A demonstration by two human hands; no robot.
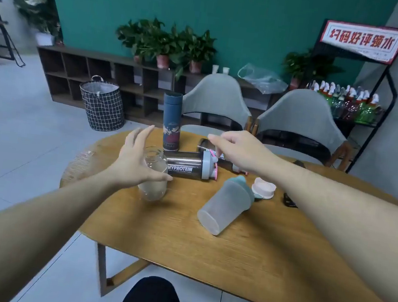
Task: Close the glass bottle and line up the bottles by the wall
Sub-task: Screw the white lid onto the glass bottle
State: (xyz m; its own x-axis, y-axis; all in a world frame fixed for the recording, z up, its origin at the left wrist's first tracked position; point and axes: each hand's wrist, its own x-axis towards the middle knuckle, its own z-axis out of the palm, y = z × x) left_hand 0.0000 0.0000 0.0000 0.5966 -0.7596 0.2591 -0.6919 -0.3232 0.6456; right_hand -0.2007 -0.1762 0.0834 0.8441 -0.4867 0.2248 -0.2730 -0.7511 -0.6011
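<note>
An open glass bottle (151, 187) stands upright near the left end of the wooden table (231, 249), with no lid on it. My left hand (133, 160) is spread open right beside it, fingers apart, holding nothing. A pink lid (263, 187) lies on the table to the right. My right hand (236, 150) hovers over two dark shaker bottles, one (188, 167) marked MYPROTEIN and one (205, 144) behind it, both lying on their sides. A frosted plastic shaker (225, 207) lies tilted in the middle. A tall blue flask (171, 120) stands upright at the far edge.
Two grey chairs (217, 98) (301, 115) stand behind the table. A dark small object (290, 201) lies near the pink lid. A checked basket (101, 105), a low shelf with plants (166, 40) and a rack of drinks (347, 103) stand by the green wall.
</note>
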